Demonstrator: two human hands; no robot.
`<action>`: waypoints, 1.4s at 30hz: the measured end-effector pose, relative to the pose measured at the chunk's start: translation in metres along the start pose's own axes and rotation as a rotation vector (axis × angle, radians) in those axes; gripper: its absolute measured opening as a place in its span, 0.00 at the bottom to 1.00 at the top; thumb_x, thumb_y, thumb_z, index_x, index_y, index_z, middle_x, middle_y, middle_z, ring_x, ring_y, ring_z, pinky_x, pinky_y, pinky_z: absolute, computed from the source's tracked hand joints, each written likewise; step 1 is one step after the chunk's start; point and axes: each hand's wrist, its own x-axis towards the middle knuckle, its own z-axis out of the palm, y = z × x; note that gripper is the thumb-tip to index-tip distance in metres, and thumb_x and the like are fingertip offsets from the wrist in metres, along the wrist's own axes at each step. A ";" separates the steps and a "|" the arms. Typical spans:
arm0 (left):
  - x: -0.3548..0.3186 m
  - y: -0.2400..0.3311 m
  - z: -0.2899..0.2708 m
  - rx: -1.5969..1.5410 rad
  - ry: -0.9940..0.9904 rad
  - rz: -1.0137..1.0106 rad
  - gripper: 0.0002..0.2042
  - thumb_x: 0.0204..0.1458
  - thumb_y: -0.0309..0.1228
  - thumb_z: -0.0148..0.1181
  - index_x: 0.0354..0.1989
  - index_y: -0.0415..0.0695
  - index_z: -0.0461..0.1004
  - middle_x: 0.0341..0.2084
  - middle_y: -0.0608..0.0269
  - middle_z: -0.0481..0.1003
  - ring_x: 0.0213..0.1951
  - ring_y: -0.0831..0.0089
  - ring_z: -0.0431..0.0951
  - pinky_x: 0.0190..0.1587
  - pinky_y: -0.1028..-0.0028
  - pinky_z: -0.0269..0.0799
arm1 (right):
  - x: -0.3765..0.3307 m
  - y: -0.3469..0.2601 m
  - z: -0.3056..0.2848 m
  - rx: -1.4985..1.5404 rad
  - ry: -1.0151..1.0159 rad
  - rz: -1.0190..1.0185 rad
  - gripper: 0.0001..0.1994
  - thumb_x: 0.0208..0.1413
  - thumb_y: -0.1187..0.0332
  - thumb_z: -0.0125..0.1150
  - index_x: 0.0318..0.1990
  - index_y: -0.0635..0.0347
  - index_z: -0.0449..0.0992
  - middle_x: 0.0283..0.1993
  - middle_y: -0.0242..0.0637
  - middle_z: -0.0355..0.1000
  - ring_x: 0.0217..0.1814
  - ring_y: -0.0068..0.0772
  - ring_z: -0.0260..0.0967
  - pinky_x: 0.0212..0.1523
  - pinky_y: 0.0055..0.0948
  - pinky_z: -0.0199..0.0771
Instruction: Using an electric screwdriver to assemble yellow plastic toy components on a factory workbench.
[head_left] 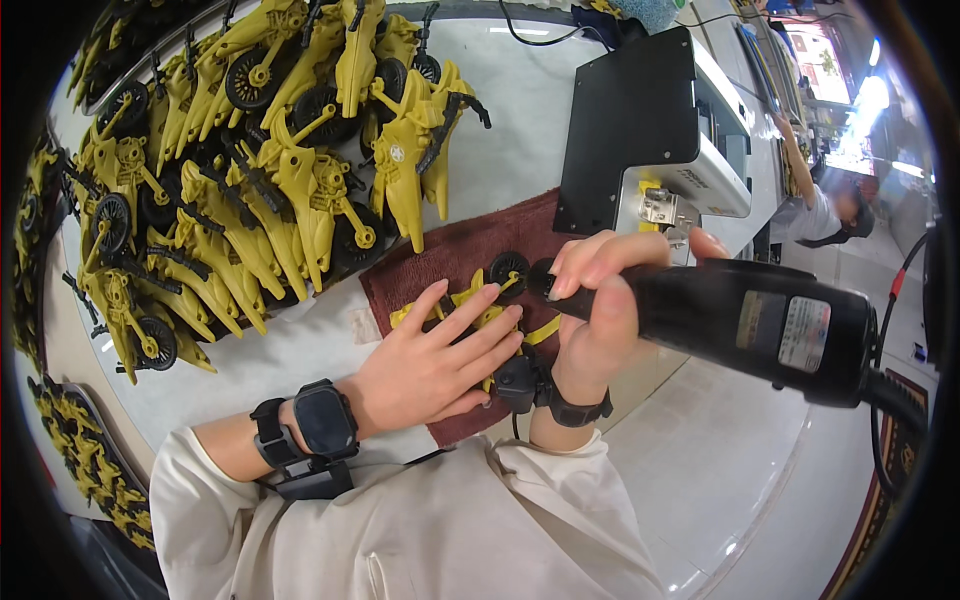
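Right hand (600, 310) is gripping a black driver (760, 320); left hand (440, 355) is pressing flat, largely hiding a yellow toy (470, 295) on the towel (450, 255).

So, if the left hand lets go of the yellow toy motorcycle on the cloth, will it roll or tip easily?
Probably it tips: the yellow toy motorcycle is narrow, and the left hand presses it flat on the maroon cloth. Its black wheels suggest it could roll, though the soft cloth likely slows it. It looks like light, stiff plastic.
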 end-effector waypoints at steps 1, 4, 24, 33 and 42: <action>0.000 0.000 0.000 0.005 0.005 -0.004 0.32 0.44 0.46 0.61 0.58 0.49 0.63 0.61 0.64 0.58 0.65 0.62 0.52 0.62 0.51 0.48 | -0.001 -0.001 0.000 -0.041 -0.034 -0.013 0.34 0.51 0.75 0.60 0.61 0.55 0.44 0.29 0.40 0.66 0.22 0.30 0.65 0.26 0.31 0.71; -0.002 0.000 0.002 0.035 0.003 -0.023 0.31 0.44 0.47 0.61 0.57 0.49 0.64 0.60 0.65 0.60 0.64 0.62 0.53 0.61 0.52 0.49 | -0.003 -0.005 -0.008 -0.128 -0.170 -0.072 0.34 0.55 0.70 0.59 0.64 0.48 0.44 0.26 0.37 0.63 0.19 0.32 0.63 0.25 0.34 0.68; 0.002 0.003 0.001 0.048 0.032 -0.005 0.31 0.42 0.48 0.60 0.57 0.51 0.65 0.60 0.65 0.61 0.63 0.58 0.56 0.61 0.50 0.47 | 0.006 -0.062 -0.041 -0.148 0.194 -0.113 0.30 0.57 0.62 0.50 0.65 0.53 0.47 0.25 0.35 0.60 0.18 0.27 0.57 0.25 0.32 0.64; 0.001 0.003 0.005 0.052 0.027 -0.019 0.32 0.41 0.48 0.61 0.57 0.52 0.65 0.60 0.66 0.61 0.63 0.58 0.56 0.61 0.49 0.47 | -0.045 -0.038 -0.012 -0.221 0.194 -0.187 0.34 0.56 0.58 0.52 0.66 0.52 0.42 0.26 0.37 0.64 0.16 0.30 0.61 0.19 0.30 0.64; 0.002 0.003 0.003 0.041 0.025 -0.018 0.31 0.41 0.47 0.62 0.56 0.50 0.66 0.60 0.66 0.60 0.64 0.60 0.54 0.61 0.51 0.47 | -0.038 -0.031 -0.007 -0.165 0.174 -0.054 0.33 0.54 0.64 0.56 0.61 0.54 0.42 0.27 0.39 0.64 0.18 0.31 0.63 0.23 0.31 0.67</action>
